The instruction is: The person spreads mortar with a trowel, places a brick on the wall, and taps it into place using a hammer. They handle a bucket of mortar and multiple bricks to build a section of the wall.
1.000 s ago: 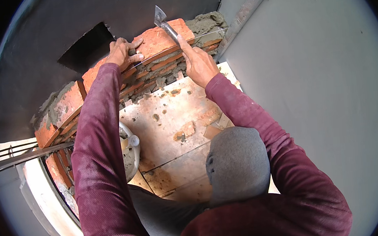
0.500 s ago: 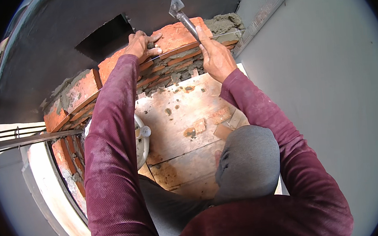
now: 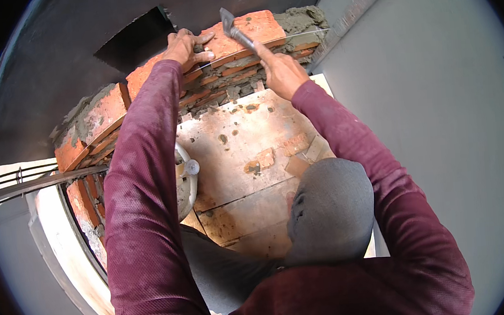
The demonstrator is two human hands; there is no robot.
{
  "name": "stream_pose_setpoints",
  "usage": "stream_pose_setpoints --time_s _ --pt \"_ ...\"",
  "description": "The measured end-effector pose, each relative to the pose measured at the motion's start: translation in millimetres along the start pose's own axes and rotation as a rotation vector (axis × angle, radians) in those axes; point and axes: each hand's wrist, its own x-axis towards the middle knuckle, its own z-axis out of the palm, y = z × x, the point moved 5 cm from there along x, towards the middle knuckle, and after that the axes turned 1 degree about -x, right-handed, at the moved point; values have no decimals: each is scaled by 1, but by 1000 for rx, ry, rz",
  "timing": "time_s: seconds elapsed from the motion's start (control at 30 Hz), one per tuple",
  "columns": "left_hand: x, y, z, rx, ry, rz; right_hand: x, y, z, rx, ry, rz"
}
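Note:
At the top of the brick wall, an orange brick (image 3: 262, 29) lies on mortar, close above a taut string line (image 3: 307, 33). My left hand (image 3: 184, 49) rests at this brick's left end, thumb and forefinger stretched apart, the tips touching or very near it. Under that hand and wrist, another brick (image 3: 141, 77) is partly hidden. My right hand (image 3: 284, 72) is closed round the handle of a small trowel (image 3: 236, 31). Its metal blade is raised edge-on over the brick's left part; whether it touches cannot be told.
Grey mortar (image 3: 303, 20) covers the wall's right end. A white bucket (image 3: 190, 189), partly behind my left sleeve, stands on stained boards (image 3: 230, 186) with brick pieces (image 3: 262, 158). A dark panel with an opening (image 3: 139, 39) rises behind; a grey wall (image 3: 426, 114) borders the right.
The trowel's blade has tipped down and left, from flat-side view to edge-on, over the brick. My right hand has shifted slightly left. My left hand stays by the brick's end.

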Motion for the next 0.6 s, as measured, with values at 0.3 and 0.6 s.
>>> stream_pose_setpoints --time_s 0.3,0.6 --pt "0 -1 3 -15 79 19 -18 -13 -7 76 106 -24" --pt "-8 -3 2 -22 -7 -21 -9 -11 7 23 -61 -66"
